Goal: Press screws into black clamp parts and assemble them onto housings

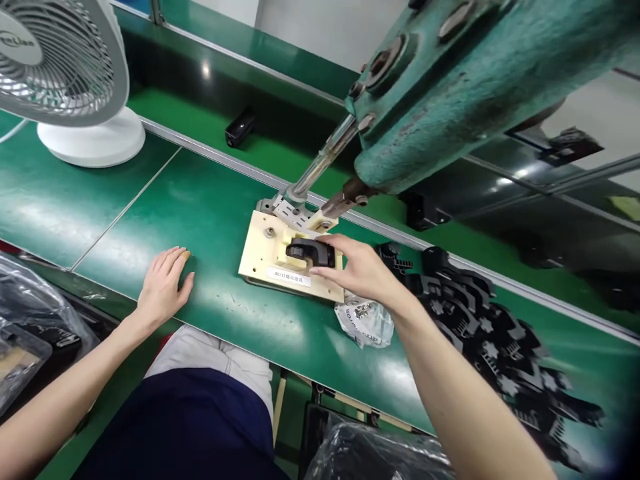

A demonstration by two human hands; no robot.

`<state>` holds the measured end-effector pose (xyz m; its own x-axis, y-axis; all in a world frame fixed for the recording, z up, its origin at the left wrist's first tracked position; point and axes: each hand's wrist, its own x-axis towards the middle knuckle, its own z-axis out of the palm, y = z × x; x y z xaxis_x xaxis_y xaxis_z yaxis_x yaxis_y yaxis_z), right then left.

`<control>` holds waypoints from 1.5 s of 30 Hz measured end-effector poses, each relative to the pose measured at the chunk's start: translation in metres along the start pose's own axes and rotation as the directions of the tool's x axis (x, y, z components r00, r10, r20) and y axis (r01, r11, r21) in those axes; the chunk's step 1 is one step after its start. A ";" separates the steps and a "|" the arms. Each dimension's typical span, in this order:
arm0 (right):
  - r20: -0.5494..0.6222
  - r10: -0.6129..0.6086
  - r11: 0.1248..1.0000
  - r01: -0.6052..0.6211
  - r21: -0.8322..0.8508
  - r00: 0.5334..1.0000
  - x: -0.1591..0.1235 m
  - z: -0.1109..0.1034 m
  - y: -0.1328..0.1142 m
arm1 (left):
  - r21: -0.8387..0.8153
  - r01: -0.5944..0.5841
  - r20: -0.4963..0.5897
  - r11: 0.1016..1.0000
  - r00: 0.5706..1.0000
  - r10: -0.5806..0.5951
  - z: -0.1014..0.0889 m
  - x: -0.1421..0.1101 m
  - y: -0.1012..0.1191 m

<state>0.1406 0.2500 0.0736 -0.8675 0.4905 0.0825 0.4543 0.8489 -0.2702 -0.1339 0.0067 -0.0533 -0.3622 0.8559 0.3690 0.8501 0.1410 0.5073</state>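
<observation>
A cream jig plate (260, 263) with a white label lies on the green bench under a teal press (450, 87). A black plastic part (307, 252) sits in the jig's recess. My right hand (357, 267) grips that part with thumb and fingers closed round its right end. My left hand (164, 283) rests flat on the bench to the left of the jig, fingers together and stretched out, holding nothing.
A heap of black plastic parts (490, 333) lies right of the jig. A small clear bag (365, 323) sits under my right wrist. A white fan (65, 73) stands at the back left. Plastic bags (30, 320) hang at the near left edge.
</observation>
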 end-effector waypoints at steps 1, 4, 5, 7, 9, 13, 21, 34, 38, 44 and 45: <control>-0.028 -0.002 1.000 0.003 0.021 1.000 0.000 -0.005 -0.005 | -0.070 0.036 -0.003 0.997 0.999 -0.037 -0.001 -0.001 0.004; -0.160 -0.063 0.995 0.075 0.070 0.985 -0.017 -0.007 -0.034 | -0.423 0.245 0.098 0.872 0.969 -0.225 -0.007 -0.008 0.031; -0.218 -0.097 0.991 0.115 0.072 0.971 -0.028 -0.002 -0.047 | -0.556 0.332 0.181 0.762 0.943 -0.279 -0.009 -0.011 0.045; -0.356 -0.158 0.984 0.178 0.023 0.921 -0.051 0.016 -0.075 | -0.754 0.473 0.364 0.455 0.878 -0.310 -0.014 -0.016 0.074; -0.485 -0.195 0.981 0.178 -0.081 0.852 -0.073 0.041 -0.100 | -0.823 0.544 0.492 0.166 0.827 -0.271 -0.017 -0.020 0.101; -0.631 -0.170 0.981 0.070 -0.180 0.757 -0.099 0.087 -0.130 | -0.764 0.643 0.642 -0.052 0.748 -0.167 -0.015 -0.031 0.128; -0.761 -0.075 0.989 -0.049 -0.139 0.644 -0.111 0.107 -0.141 | -0.815 0.535 0.526 0.223 0.844 -0.100 -0.014 -0.048 0.120; -0.810 -0.045 0.988 -0.091 -0.121 0.585 -0.120 0.108 -0.154 | -0.678 0.427 0.562 0.598 0.826 0.048 -0.024 -0.041 0.106; -0.804 -0.047 0.989 -0.085 -0.121 0.593 -0.121 0.109 -0.153 | -0.688 0.360 0.597 0.630 0.774 0.211 -0.026 -0.040 0.107; -0.766 0.164 0.986 -0.087 0.140 0.622 -0.126 0.113 -0.154 | -0.686 0.245 0.430 0.685 0.896 0.109 -0.032 -0.036 0.108; -0.753 0.209 0.977 -0.099 0.190 0.624 -0.126 0.113 -0.154 | -0.706 0.245 0.465 0.664 0.868 0.174 -0.033 -0.037 0.109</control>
<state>0.1576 0.0351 -0.0039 -0.2941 0.6320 0.7170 0.4910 0.7435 -0.4540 -0.0403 -0.0264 0.0140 0.0107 0.9988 0.0467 0.2056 -0.0479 0.9775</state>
